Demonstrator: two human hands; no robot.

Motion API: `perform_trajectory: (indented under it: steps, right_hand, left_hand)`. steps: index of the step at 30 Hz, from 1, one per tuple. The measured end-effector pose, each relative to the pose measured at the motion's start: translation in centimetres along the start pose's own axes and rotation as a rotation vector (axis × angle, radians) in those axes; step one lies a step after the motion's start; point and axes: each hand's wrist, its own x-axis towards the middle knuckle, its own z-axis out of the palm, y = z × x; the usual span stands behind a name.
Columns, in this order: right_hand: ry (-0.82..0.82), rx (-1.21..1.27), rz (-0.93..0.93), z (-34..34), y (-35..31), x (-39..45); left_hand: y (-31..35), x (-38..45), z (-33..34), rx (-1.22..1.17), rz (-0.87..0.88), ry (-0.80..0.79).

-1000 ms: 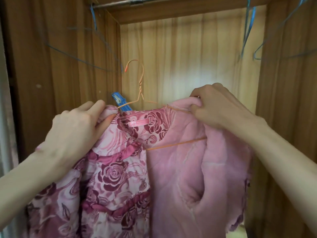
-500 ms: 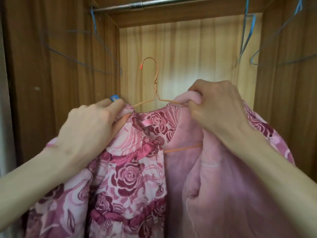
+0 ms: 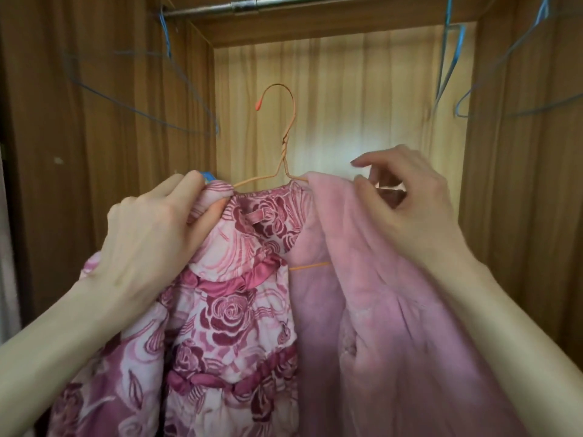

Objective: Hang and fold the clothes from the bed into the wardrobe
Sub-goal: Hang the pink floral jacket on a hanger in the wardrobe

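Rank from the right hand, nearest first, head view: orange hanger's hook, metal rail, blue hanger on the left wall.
From the right hand:
1. Orange hanger's hook, up and left of it, centre.
2. Metal rail, along the wardrobe top.
3. Blue hanger on the left wall, far left, hanging off the rail.

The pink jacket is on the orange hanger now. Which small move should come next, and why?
Probably lift the orange wire hanger so its hook catches the metal wardrobe rail. The pink rose-patterned padded jacket already sits on it, both hands hold its shoulders, and the hook is free below the rail.
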Motion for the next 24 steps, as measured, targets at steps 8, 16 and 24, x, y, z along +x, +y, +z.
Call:
perform_trajectory:
  steps: [8, 16, 24]
  right_hand:
    - [-0.423, 0.180, 0.357, -3.4, 3.4, -0.4]
    - [0.039, -0.413, 0.040, -3.0, 0.6, 4.8]
    - [-0.396, 0.101, -0.278, 0.2, -3.7, 2.6]
  left_hand:
    - [-1.6, 1.7, 0.5, -0.017, -0.077, 0.019]
    - [-1.5, 8.7, 1.5, -0.066, 0.020, 0.053]
    - [0.6, 6.8, 3.9, -0.156, 0.084, 0.013]
